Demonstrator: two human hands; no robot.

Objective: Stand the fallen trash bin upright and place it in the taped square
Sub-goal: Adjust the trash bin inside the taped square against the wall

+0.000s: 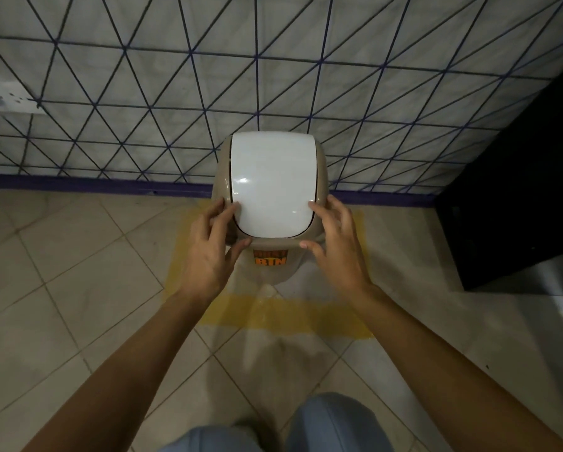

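The trash bin (pixel 272 272) stands upright against the wall, inside the yellow taped square (pixel 283 316) on the floor. It is beige with a white swing lid (pixel 272 187) and an orange "BIN" label on its front. My left hand (pixel 208 252) touches the lid's left front corner, with its fingers on the side rim and its thumb on the front rim. My right hand (pixel 337 249) mirrors it on the right front corner. Both hands have spread fingers with the fingertips touching the bin's top.
A wall with a dark triangular line pattern (pixel 143 93) runs behind the bin, with a purple skirting strip. A black cabinet (pixel 518 197) stands at the right. A white wall socket (pixel 12 96) and a white cable are at the left. My knees show at the bottom.
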